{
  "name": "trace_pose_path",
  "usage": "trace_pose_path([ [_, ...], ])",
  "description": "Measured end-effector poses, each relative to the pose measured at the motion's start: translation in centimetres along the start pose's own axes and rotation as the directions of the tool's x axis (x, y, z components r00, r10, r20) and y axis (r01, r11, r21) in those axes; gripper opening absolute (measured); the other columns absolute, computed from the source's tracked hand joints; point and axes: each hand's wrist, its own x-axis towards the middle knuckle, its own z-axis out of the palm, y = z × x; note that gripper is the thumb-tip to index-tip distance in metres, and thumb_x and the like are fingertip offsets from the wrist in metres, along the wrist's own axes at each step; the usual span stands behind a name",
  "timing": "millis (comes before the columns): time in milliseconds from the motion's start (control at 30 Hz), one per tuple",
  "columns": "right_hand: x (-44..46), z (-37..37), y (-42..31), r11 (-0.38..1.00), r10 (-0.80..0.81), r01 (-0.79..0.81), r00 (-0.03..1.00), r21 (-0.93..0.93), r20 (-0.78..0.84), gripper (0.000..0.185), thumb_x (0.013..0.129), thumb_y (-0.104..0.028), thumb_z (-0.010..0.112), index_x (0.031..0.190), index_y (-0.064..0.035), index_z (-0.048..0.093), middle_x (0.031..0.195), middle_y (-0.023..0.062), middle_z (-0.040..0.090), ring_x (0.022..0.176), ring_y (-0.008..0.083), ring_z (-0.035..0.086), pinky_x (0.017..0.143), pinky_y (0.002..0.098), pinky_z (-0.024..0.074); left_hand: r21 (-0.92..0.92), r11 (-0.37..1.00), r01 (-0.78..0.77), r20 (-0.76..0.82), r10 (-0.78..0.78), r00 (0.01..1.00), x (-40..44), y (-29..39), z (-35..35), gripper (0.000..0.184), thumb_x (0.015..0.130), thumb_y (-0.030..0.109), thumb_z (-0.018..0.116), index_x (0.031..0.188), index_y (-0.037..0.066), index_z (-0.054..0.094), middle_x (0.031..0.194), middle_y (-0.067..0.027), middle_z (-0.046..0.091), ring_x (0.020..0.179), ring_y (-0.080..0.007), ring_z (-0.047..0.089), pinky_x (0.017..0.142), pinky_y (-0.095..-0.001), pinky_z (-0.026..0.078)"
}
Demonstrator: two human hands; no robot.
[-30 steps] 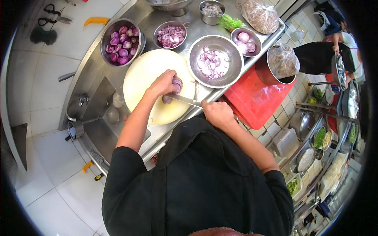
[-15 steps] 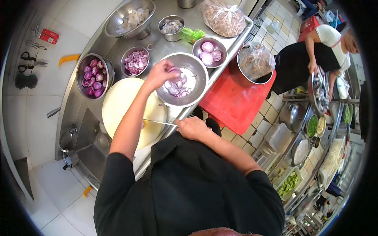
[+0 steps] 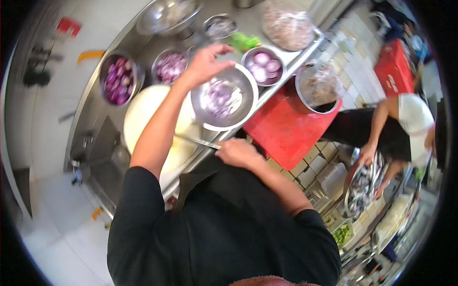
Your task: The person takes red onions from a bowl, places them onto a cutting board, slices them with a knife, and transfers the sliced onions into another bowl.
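My left hand (image 3: 208,64), open with thumb and fingers apart, hovers over the upper left rim of a metal bowl (image 3: 248,106). Sliced red onions (image 3: 219,97) lie inside this bowl. In my right hand (image 3: 238,152) is the handle of a knife (image 3: 202,142), its blade extending left over a round, pale cutting board (image 3: 143,112). My left forearm crosses above the board and hides part of it. Whole peeled red onions (image 3: 118,82) fill a bowl at the left. Smaller bowls hold chopped onion (image 3: 171,66) and onion rounds (image 3: 261,66).
Farther back stand a colander (image 3: 164,16), a small metal bowl (image 3: 220,26), lettuce (image 3: 244,42) and a filled plastic bag (image 3: 288,26). A sink (image 3: 102,162) is at left. Right, past a red surface (image 3: 291,133), a co-worker (image 3: 381,128) holds a basin of fish (image 3: 365,186).
My left hand has opened and risen away from the onion slices; the onion piece it held is gone from it. The co-worker's basin has moved lower in view. The view has shifted and blurred.
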Motion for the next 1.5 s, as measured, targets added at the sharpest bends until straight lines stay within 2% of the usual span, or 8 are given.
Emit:
trace_pose_path([
  [167,0.2,-0.9,0.0,0.979,0.093,-0.084,0.995,0.186,-0.043,0.034,0.098,-0.032,0.063,0.115,-0.0039,0.067,0.103,0.0278,0.071,0.105,0.0474,0.065,0.090,0.0569,0.0512,-0.021,0.967,0.256,-0.384,-0.244,0.890,-15.6,-4.0,-10.0,0.045,0.089,0.029,0.078,0.123,0.001,0.069,0.113,-0.0123,0.073,0.096,-0.0209,0.067,0.088,-0.0350,0.054],
  [333,1.6,-0.6,-0.5,0.969,0.163,-0.149,0.985,0.198,-0.056,0.037,0.098,-0.033,0.063,0.118,-0.0019,0.064,0.109,0.0325,0.068,0.111,0.0507,0.061,0.093,0.0581,0.0488,0.156,0.732,0.663,-0.194,-0.635,0.748,-29.5,-9.3,-4.1,0.055,0.081,0.033,0.081,0.125,0.001,0.070,0.117,-0.0202,0.072,0.095,-0.0291,0.070,0.091,-0.0390,0.056],
  [567,2.4,1.9,-2.8,0.980,0.179,-0.174,0.983,0.099,-0.050,0.036,0.099,-0.031,0.062,0.119,-0.0015,0.063,0.110,0.0332,0.067,0.111,0.0517,0.061,0.092,0.0578,0.0483,0.248,0.870,0.427,-0.492,-0.267,0.829,-34.2,-8.8,3.6,0.035,0.085,0.018,0.076,0.116,0.001,0.072,0.111,-0.0180,0.067,0.101,-0.0349,0.065,0.092,-0.0424,0.053],
  [667,2.5,3.1,-3.0,0.978,0.193,-0.185,0.977,0.094,-0.093,0.034,0.099,-0.030,0.061,0.120,-0.0024,0.064,0.107,0.0324,0.068,0.108,0.0517,0.062,0.091,0.0585,0.0487,-0.344,0.692,0.634,-0.240,-0.718,0.654,-32.3,-7.9,2.7,0.033,0.089,0.018,0.075,0.117,0.002,0.074,0.115,-0.0180,0.069,0.099,-0.0315,0.068,0.089,-0.0403,0.054],
  [767,2.3,3.8,-3.3,0.985,0.170,-0.167,0.972,0.037,-0.160,0.032,0.101,-0.031,0.060,0.116,-0.0028,0.064,0.098,0.0333,0.068,0.100,0.0527,0.064,0.086,0.0602,0.0496,-0.414,0.686,0.599,-0.184,-0.707,0.683,-31.2,-8.5,2.7,0.030,0.093,0.022,0.072,0.114,0.001,0.075,0.109,-0.0169,0.070,0.087,-0.0286,0.069,0.081,-0.0380,0.055],
  [867,1.7,3.9,-4.8,0.991,0.112,-0.123,0.972,-0.042,-0.205,0.030,0.102,-0.031,0.059,0.109,-0.0024,0.063,0.089,0.0314,0.069,0.090,0.0531,0.065,0.081,0.0614,0.0503,0.193,0.815,0.547,-0.502,-0.397,0.768,-32.3,-8.7,3.0,0.028,0.093,0.022,0.072,0.112,0.000,0.075,0.103,-0.0161,0.071,0.082,-0.0269,0.069,0.077,-0.0366,0.056],
  [1067,0.9,4.2,-8.8,0.980,-0.028,-0.023,0.967,-0.199,-0.254,0.025,0.103,-0.028,0.057,0.103,-0.0037,0.062,0.081,0.0279,0.070,0.077,0.0510,0.067,0.072,0.0603,0.0523,-0.080,0.814,0.575,-0.585,-0.506,0.634,-36.0,-9.1,3.3,0.023,0.089,0.018,0.076,0.105,0.002,0.075,0.100,-0.0145,0.070,0.088,-0.0321,0.068,0.080,-0.0415,0.054],
  [1500,3.6,4.9,-4.2,0.992,0.118,-0.123,0.987,-0.038,-0.110,0.036,0.102,-0.031,0.058,0.113,0.0026,0.063,0.098,0.0338,0.069,0.099,0.0522,0.065,0.086,0.0586,0.0519,0.224,0.943,0.247,-0.471,-0.117,0.874,-33.6,-8.7,5.1,0.033,0.083,0.012,0.077,0.114,0.004,0.069,0.116,-0.0099,0.066,0.104,-0.0317,0.062,0.090,-0.0433,0.048],
])
